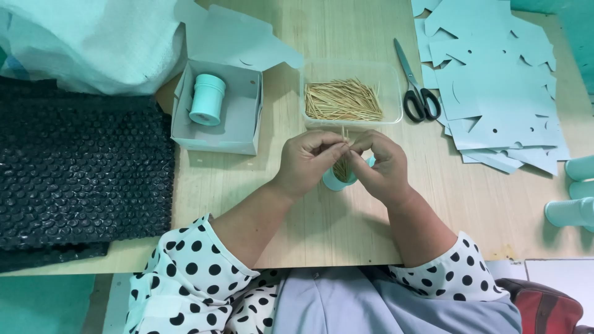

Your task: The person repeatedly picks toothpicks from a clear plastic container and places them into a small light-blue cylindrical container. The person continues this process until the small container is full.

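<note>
Together left hand (307, 159), right hand (382, 166) pinch toothpicks (342, 168), seemingly over cup (337, 181).

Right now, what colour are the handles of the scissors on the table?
Black handles on the scissors, clearest in the head view.

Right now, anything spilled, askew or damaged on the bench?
Nothing stands out. Toothpicks lie inside their clear tub, none spilled on the table. Both hands, left hand and right hand, pinch a bundle over a small teal container. The scissors lie closed beside loosely fanned card cutouts.
</note>
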